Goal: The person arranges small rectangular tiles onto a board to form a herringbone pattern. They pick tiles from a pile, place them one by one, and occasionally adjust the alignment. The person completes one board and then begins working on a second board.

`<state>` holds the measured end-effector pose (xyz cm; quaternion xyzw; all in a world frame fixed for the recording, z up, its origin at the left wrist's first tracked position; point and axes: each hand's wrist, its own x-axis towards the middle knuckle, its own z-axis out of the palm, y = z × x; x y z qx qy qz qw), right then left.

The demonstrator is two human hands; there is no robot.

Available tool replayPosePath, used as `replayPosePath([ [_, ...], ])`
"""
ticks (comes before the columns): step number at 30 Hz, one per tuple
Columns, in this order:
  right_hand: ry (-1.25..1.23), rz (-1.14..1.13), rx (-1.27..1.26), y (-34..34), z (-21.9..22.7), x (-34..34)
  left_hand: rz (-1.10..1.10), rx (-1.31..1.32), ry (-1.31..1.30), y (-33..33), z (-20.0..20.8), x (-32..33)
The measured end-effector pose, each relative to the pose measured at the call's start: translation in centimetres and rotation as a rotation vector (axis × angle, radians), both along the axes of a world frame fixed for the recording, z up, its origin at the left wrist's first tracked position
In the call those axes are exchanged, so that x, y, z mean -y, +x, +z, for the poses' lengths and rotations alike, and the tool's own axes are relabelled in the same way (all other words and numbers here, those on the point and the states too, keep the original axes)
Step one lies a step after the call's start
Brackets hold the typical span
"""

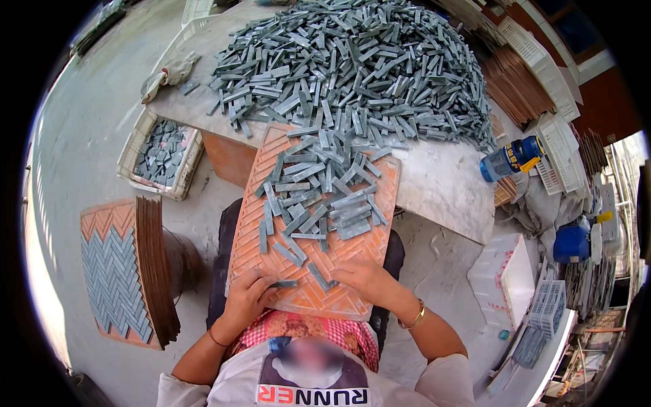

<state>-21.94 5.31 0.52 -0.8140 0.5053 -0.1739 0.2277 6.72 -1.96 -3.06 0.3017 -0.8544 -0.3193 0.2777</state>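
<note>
Pinching a grey strip (286, 283) in the left hand (248, 292) and touching or gripping, cannot tell which, a second strip (317, 275) with the right hand (368, 280), at the orange tray's (347, 305) near end, best to seat each flat along the zigzag grooves (245, 245).

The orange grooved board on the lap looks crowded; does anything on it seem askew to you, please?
Yes: loose grey strips lie jumbled at all angles across the orange board, untidy compared with the neat herringbone strips on the stack at left.
</note>
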Motion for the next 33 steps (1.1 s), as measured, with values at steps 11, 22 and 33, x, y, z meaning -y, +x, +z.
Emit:
replayPosePath([
  [11,-0.09,-0.385,0.181,4.0,-0.7,-1.1,0.03,0.014,-0.015,-0.9,-0.1,0.1],
  [22,-0.167,-0.587,0.353,3.7,-0.2,-2.5,0.035,0.031,-0.02,-2.2,0.4,-0.5],
  [33,-0.269,-0.495,0.204,6.1,0.9,0.7,0.175,0.049,-0.055,-0.6,0.6,-0.4],
])
